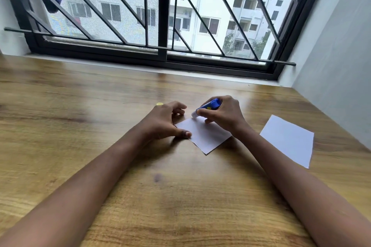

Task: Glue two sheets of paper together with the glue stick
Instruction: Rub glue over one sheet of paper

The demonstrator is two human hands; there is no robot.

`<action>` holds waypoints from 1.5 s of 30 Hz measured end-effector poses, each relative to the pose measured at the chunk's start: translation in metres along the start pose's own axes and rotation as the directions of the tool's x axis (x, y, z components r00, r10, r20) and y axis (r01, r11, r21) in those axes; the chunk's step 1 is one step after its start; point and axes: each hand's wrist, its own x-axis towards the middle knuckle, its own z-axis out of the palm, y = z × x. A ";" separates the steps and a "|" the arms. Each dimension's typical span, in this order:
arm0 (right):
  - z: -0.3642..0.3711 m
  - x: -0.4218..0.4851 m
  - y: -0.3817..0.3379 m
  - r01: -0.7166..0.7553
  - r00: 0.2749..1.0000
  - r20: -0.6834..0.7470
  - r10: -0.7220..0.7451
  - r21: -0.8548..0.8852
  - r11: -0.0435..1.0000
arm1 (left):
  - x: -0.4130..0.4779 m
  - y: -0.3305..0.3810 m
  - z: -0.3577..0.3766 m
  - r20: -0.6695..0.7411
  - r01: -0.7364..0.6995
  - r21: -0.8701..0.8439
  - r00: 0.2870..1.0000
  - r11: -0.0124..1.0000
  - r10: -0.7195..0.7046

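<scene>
Daylight from the window (160,12) ahead – soft glare on my table (100,118); edges bowed, slight blur throughout.

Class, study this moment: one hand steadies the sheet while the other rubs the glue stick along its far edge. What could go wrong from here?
1. The left hand pins the near sheet only at its left corner, so the sheet might twist or crease under the glue stick.
2. The glue tip sits right at the sheet's far edge, so glue could smear onto the wooden table.
3. The second sheet lies apart to the right; the glue may dry before it is fetched.
</scene>
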 end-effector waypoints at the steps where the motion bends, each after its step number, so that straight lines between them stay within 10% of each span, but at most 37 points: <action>1: -0.001 0.000 0.001 -0.005 1.000 -0.006 0.005 -0.003 1.000 | 0.000 0.000 0.000 0.001 0.000 0.000 1.000 1.000 0.000; 18: -0.014 0.013 0.014 -0.111 0.989 -0.096 0.109 -0.009 0.994 | -0.001 0.001 0.002 -0.043 -0.130 0.054 0.990 0.990 0.133; 28: -0.018 0.018 0.024 -0.125 0.982 -0.143 0.123 -0.002 0.992 | 0.001 0.005 0.005 0.386 -0.214 0.274 0.917 0.938 0.096; 45: -0.024 0.018 0.025 -0.159 0.967 -0.197 0.161 0.025 0.987 | 0.008 0.019 0.018 0.081 -0.203 0.278 0.979 0.939 0.188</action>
